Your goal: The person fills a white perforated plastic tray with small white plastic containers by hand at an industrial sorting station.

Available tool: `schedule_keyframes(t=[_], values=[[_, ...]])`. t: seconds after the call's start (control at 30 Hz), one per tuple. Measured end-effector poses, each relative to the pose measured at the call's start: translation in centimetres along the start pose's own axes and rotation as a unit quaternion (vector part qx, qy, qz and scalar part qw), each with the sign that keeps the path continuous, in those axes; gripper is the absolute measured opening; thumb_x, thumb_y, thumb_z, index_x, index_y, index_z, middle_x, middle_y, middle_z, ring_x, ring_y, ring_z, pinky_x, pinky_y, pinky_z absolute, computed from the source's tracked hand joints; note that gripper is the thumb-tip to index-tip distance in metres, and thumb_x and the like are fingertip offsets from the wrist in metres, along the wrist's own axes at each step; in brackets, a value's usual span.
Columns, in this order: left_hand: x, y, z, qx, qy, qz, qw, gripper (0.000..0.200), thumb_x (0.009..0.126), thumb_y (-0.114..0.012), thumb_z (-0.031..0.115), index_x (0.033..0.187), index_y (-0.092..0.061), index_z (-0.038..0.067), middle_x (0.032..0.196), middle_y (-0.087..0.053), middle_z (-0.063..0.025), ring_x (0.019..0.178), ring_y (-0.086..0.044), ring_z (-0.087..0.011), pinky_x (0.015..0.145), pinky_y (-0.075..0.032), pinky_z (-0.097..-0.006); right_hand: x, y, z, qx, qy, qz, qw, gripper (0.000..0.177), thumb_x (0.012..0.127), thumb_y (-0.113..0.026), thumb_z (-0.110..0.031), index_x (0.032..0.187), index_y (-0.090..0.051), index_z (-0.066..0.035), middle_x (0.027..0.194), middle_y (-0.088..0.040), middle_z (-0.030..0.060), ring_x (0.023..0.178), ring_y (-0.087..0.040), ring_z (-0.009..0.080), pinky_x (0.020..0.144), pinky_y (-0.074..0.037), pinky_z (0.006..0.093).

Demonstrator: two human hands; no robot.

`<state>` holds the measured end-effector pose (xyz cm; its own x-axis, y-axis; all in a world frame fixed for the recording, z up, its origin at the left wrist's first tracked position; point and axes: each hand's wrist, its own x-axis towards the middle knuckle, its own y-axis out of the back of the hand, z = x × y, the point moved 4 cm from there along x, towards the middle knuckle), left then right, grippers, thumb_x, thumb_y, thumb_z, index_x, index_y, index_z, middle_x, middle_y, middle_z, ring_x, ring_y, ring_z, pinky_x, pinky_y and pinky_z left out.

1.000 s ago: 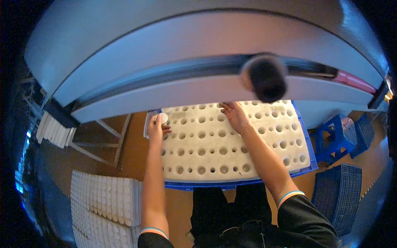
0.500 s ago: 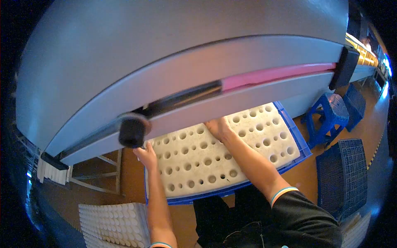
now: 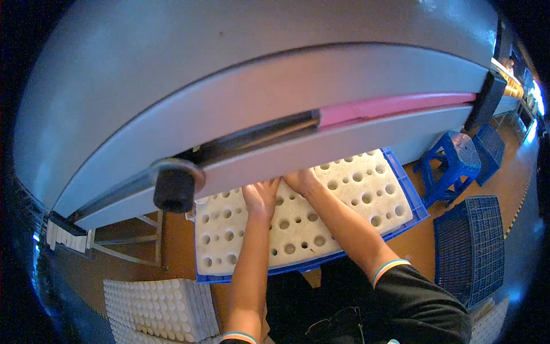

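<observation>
A pale foam tray with rows of large and small round holes lies in a blue plastic crate in front of me. My left hand is over the tray's far middle, its fingers reaching up under the grey machine's lower edge. Just to its right is my right hand, with its fingers hidden behind that edge. The two hands are close together. Whatever they hold, if anything, is out of sight.
A large grey machine panel with a pink strip and a black knob overhangs the tray. At right stand a blue stool and blue crates. Stacked white trays sit at lower left, near a metal frame.
My left hand has moved right, from the tray's left edge to beside my right hand. The right hand stays nearly in place. The view has shifted slightly.
</observation>
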<state>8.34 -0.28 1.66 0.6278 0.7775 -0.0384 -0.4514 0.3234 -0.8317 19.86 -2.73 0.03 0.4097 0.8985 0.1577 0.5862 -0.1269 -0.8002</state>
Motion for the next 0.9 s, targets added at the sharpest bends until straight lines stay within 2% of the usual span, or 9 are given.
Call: schedule_keyframes(t=[0.07, 0.1, 0.27, 0.37, 0.53, 0.6, 0.67, 0.77, 0.9], values=[[0.1, -0.2, 0.2, 0.036, 0.000, 0.003, 0.999, 0.067, 0.095, -0.041, 0.048, 0.147, -0.017, 0.014, 0.150, -0.016, -0.0176, 0.135, -0.029, -0.0342, 0.109, -0.031, -0.0483, 0.5, 0.2, 0.4, -0.311, 0.053, -0.068, 0.947, 0.064, 0.097, -0.035, -0.051, 0.147, -0.024, -0.013, 0.153, -0.021, 0.0078, 0.139, -0.022, 0.0252, 0.111, -0.022, 0.0431], [0.2, -0.3, 0.4, 0.072, -0.001, 0.005, 0.997, 0.066, 0.095, -0.044, 0.044, 0.147, -0.018, 0.012, 0.149, -0.020, -0.0173, 0.133, -0.032, -0.0325, 0.107, -0.034, -0.0462, 0.5, 0.3, 0.7, -0.221, 0.030, -0.031, 0.974, 0.060, 0.097, -0.040, -0.045, 0.145, -0.028, -0.012, 0.151, -0.025, 0.0083, 0.137, -0.026, 0.0243, 0.109, -0.025, 0.0407], [1.4, 0.7, -1.1, 0.272, -0.077, -0.020, 0.959, 0.046, 0.096, -0.049, 0.025, 0.135, -0.039, 0.003, 0.129, -0.047, -0.0112, 0.115, -0.051, -0.0204, 0.093, -0.047, -0.0324, 1.5, 0.0, 1.4, -0.423, 0.142, -0.041, 0.894, 0.035, 0.096, -0.046, -0.019, 0.123, -0.054, 0.000, 0.122, -0.056, 0.0118, 0.115, -0.050, 0.0199, 0.098, -0.039, 0.0300], [3.8, 5.1, -1.9, 0.438, -0.116, 0.108, 0.885, 0.043, 0.095, -0.047, 0.034, 0.116, -0.055, -0.003, 0.115, -0.058, -0.0133, 0.105, -0.054, -0.0202, 0.086, -0.044, -0.0328, -3.2, -5.9, -2.3, -0.413, 0.099, 0.021, 0.905, 0.030, 0.096, -0.047, -0.019, 0.115, -0.057, 0.002, 0.110, -0.060, 0.0094, 0.103, -0.053, 0.0166, 0.090, -0.042, 0.0287], [-0.2, 1.3, 1.6, 0.472, -0.084, 0.085, 0.873, 0.035, 0.088, -0.059, 0.031, 0.101, -0.061, -0.001, 0.094, -0.065, -0.0113, 0.080, -0.062, -0.0169, 0.071, -0.049, -0.0343, -1.4, -2.9, 0.1, -0.423, 0.070, 0.046, 0.902, 0.027, 0.094, -0.052, -0.022, 0.104, -0.059, 0.002, 0.094, -0.061, 0.0047, 0.086, -0.052, 0.0120, 0.079, -0.043, 0.0276], [-1.9, -0.5, 3.9, 0.670, -0.088, 0.032, 0.736, 0.028, 0.087, -0.060, 0.028, 0.094, -0.063, 0.001, 0.088, -0.065, -0.0125, 0.078, -0.063, -0.0202, 0.068, -0.049, -0.0363, 0.0, -1.9, 1.2, -0.477, 0.040, 0.000, 0.878, 0.032, 0.094, -0.052, -0.025, 0.114, -0.058, 0.000, 0.103, -0.060, 0.0087, 0.086, -0.056, 0.0140, 0.074, -0.046, 0.0270], [-2.0, 0.4, 5.0, 0.661, -0.038, 0.060, 0.747, 0.029, 0.084, -0.062, 0.027, 0.102, -0.062, 0.004, 0.093, -0.064, -0.0140, 0.080, -0.062, -0.0231, 0.069, -0.048, -0.0382, -0.7, -2.3, 0.9, -0.437, 0.001, 0.070, 0.897, 0.031, 0.094, -0.051, -0.022, 0.116, -0.057, -0.001, 0.106, -0.059, 0.0076, 0.083, -0.056, 0.0131, 0.069, -0.047, 0.0247], [-1.9, -0.2, 6.8, 0.735, -0.325, 0.140, 0.579, 0.044, 0.080, -0.067, 0.031, 0.117, -0.053, 0.011, 0.107, -0.059, -0.0116, 0.093, -0.057, -0.0275, 0.076, -0.046, -0.0407, -1.0, -2.5, 0.6, -0.416, 0.028, 0.052, 0.908, 0.032, 0.095, -0.050, -0.021, 0.121, -0.055, -0.004, 0.109, -0.058, 0.0074, 0.084, -0.055, 0.0125, 0.066, -0.047, 0.0238], [-1.1, 0.0, 4.4, 0.851, -0.248, 0.076, 0.456, 0.045, 0.078, -0.070, 0.028, 0.115, -0.052, 0.012, 0.110, -0.058, -0.0112, 0.098, -0.054, -0.0315, 0.082, -0.044, -0.0440, -0.6, -1.5, 0.4, -0.335, 0.035, 0.022, 0.941, 0.031, 0.096, -0.049, -0.021, 0.122, -0.055, -0.006, 0.111, -0.058, 0.0074, 0.092, -0.057, 0.0126, 0.068, -0.047, 0.0237]])
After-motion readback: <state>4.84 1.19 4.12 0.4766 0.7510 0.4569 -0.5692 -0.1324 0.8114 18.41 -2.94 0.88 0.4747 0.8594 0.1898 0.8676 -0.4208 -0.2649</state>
